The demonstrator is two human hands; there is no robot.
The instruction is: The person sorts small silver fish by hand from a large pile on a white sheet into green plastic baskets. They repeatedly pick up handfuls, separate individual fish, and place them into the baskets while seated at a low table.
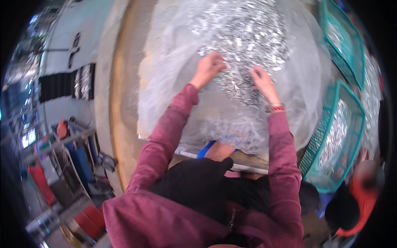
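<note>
A broad heap of small shiny silver metal pieces (244, 45) lies on a clear plastic sheet (178, 78) in front of me. At the heap's near left edge is my left hand (208, 68), its fingers curled in toward the thumb. My right hand (264, 84) is over the near right part of the heap, thumb and fingers pinched together. Whatever either hand grips is too small to make out. A beaded bracelet (275, 109) circles my right wrist.
Two green plastic baskets, a nearer one (304, 159) and a farther one (351, 68), stand at the right with silver pieces inside. Beyond them sits a person in orange (364, 194). A wooden edge (120, 103) runs along the left, and shelves with coloured boxes (43, 184) stand lower left.
</note>
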